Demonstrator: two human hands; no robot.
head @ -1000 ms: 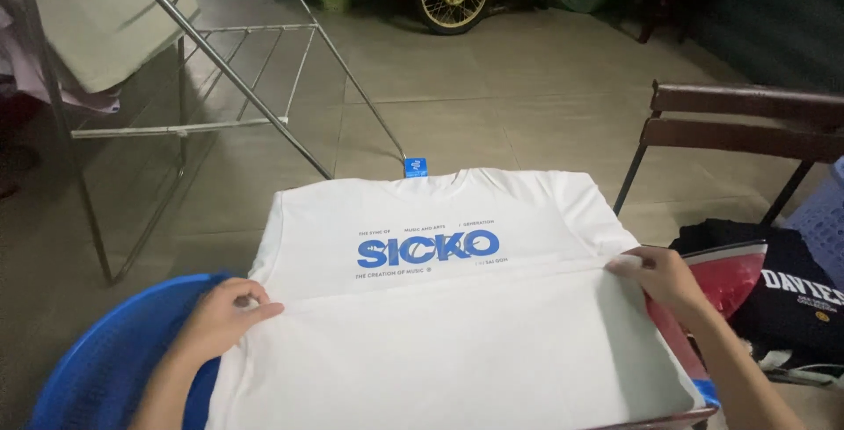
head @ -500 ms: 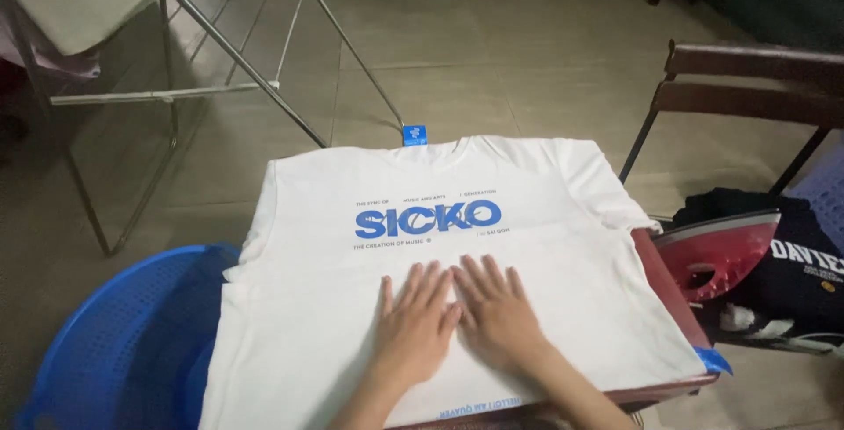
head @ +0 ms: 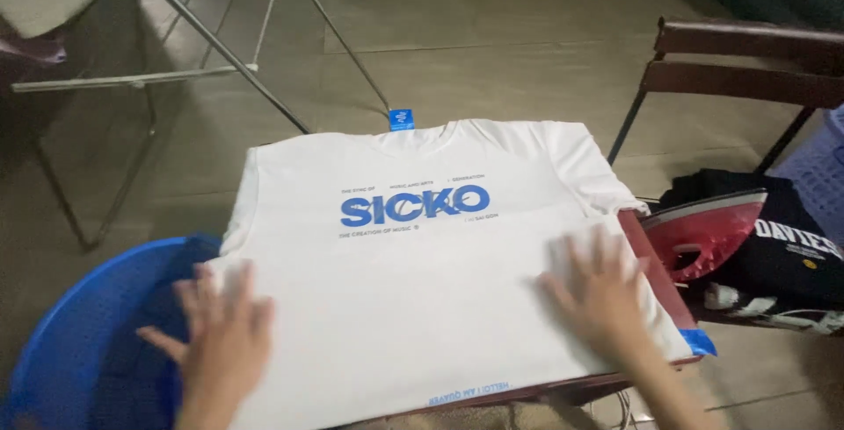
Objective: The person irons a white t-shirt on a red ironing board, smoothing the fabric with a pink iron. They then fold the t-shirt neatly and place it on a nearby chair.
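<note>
Spread flat across the ironing board (head: 661, 265): white T-shirt (head: 413, 263), collar away, hem near, long axis running straight outward. Left hand (head: 224, 333) pressed open-palmed at its left edge above the blue basin (head: 79, 342); right hand (head: 602, 294) likewise flat at the right edge, beside the red iron (head: 703, 232). Nothing gripped.

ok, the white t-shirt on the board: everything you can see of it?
The white t-shirt looks like soft cotton and lies flat, front up, collar away from the camera, with a small blue tag at the neck. Blue lettering runs across the chest; a smaller blue line shows at the near hem. Its lower part seems folded up over the body. It rests on a red-edged board. The left hand and right hand press flat on it, fingers spread, motion-blurred.
</note>
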